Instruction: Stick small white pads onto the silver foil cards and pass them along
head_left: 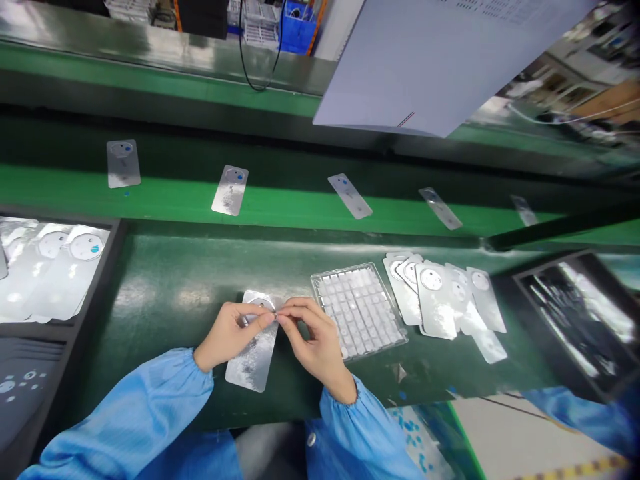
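Observation:
Thumb and forefinger of my left hand (233,333) are pinched together. My right hand (313,340) pinches at the same spot, its fingertips meeting those of the left. Between them is something tiny and dark that I cannot make out. Below lies a silver phone back cover (251,367) with a round camera ring at its upper end, partly hidden by my left hand. To the right of my right hand, a clear plastic tray (357,307) holds rows of small whitish parts.
Several silver covers (437,313) overlap right of the tray. A dark bin (97,267) of more covers stands at left, another dark bin (580,320) at right. Single covers (230,190) lie spaced along the green belt (285,207). A white sheet (400,67) hangs above.

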The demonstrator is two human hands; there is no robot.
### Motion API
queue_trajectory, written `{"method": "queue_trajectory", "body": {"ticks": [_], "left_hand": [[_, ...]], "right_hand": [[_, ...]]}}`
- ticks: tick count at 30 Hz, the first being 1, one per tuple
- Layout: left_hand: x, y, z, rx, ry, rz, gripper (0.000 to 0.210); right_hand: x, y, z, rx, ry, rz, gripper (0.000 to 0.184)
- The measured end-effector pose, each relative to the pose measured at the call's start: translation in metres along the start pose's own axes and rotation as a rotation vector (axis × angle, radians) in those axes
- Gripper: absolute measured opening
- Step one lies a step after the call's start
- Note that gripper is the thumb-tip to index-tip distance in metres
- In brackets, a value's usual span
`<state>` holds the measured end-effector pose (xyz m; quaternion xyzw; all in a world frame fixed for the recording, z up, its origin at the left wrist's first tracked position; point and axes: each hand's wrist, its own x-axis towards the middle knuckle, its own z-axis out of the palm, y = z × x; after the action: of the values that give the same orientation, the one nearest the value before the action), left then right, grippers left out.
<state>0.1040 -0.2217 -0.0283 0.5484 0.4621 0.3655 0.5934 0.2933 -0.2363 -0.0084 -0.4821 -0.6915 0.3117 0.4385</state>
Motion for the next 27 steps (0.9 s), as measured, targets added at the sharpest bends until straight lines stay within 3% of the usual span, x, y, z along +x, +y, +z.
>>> {"method": "queue_trajectory", "body": {"ticks": [5, 11, 18, 22, 27], "left_hand": [[-0.001, 0.004, 0.000, 0.005, -0.038, -0.009, 0.029], [0.002, 0.001, 0.004, -0.116, 0.080, 0.033, 0.023], [-0.002, -0.002, 0.008, -0.127, 0.106, 0.061, 0.021], [-0.003, 0.001, 0.008, -0.025, 0.146, 0.064, 0.027], [-0.002, 0.001, 0.007, -0.006, 0.079, 0.131, 0.020]], "right_hand": [[0.003, 0.000, -0.002, -0.014, -0.058, 0.035, 0.013], [-0.001, 0.005, 0.002, 0.005, 0.050, 0.101, 0.008], [-0.006, 0.006, 0.013, 0.120, 0.072, 0.207, 0.018], [-0.001, 0.007, 0.005, 0.184, -0.015, 0.266, 0.024], [0.006, 0.009, -0.007, 0.210, -0.179, 0.321, 0.028]]}}
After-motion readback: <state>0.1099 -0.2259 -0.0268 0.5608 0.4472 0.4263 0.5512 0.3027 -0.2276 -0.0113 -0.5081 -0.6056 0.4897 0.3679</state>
